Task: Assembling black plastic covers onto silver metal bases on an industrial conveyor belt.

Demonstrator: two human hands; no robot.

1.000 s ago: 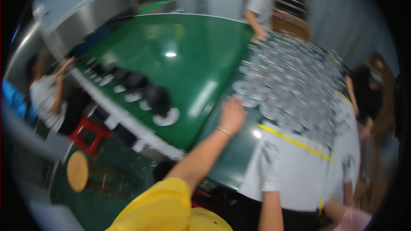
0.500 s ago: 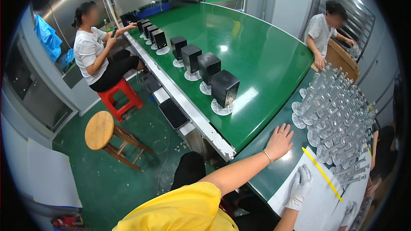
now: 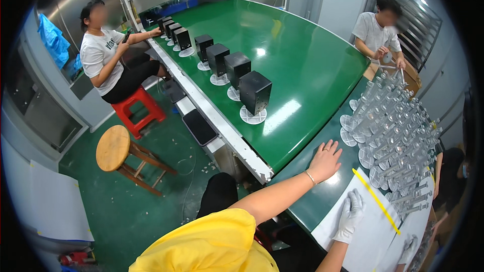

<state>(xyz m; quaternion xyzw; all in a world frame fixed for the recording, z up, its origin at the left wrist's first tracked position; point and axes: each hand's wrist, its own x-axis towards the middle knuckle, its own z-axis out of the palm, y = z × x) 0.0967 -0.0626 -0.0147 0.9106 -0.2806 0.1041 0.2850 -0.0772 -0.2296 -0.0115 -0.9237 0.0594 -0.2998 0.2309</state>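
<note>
My left hand [image 3: 325, 161], bare with a thin bracelet, lies flat with fingers spread on the green table [image 3: 297, 70] near its edge. In a white glove, my right hand [image 3: 350, 214] rests flat on a white sheet [image 3: 370, 236], holding nothing. A yellow strip [image 3: 375, 199] crosses that sheet just right of the glove. A dense cluster of clear round-based stands [image 3: 393, 126] fills the table beyond both hands. A row of black boxes [image 3: 254, 90] on clear discs runs along the table's left side.
A seated person in a white shirt [image 3: 103, 55] works at the far left end of the box row, on a red stool [image 3: 141, 108]. Another person [image 3: 380, 27] stands at the far right. A wooden stool [image 3: 113, 148] is on the green floor. Another gloved hand [image 3: 408, 249] shows at lower right.
The view has swung and steadied, bringing the floor, stools and seated person into sight. My left hand stays flat on the table; the gloved right hand stays on the white sheet.
</note>
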